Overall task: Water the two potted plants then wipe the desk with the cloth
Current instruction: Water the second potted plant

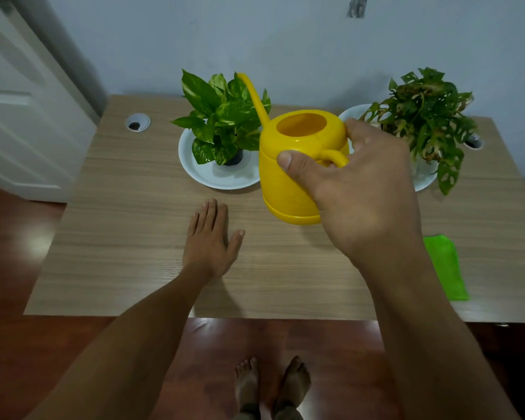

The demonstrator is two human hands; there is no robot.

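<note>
Your right hand (358,189) has its grip closed around the handle of the yellow watering can (291,171), thumb over the top of the loop, fingers curled behind it. The can sits at the centre of the frame, upright, its long spout reaching up and left over the leaves of the left plant (222,116). That plant stands in a white dish (212,177) just left of the can. The right plant (422,116), in its own white dish (423,183), shows past your knuckles at the upper right. Your left hand (209,237) lies flat and open on the worktop (119,237), holding nothing, below the left dish. The green cloth (446,268) lies at the right edge, below your right wrist, apart from both hands.
</note>
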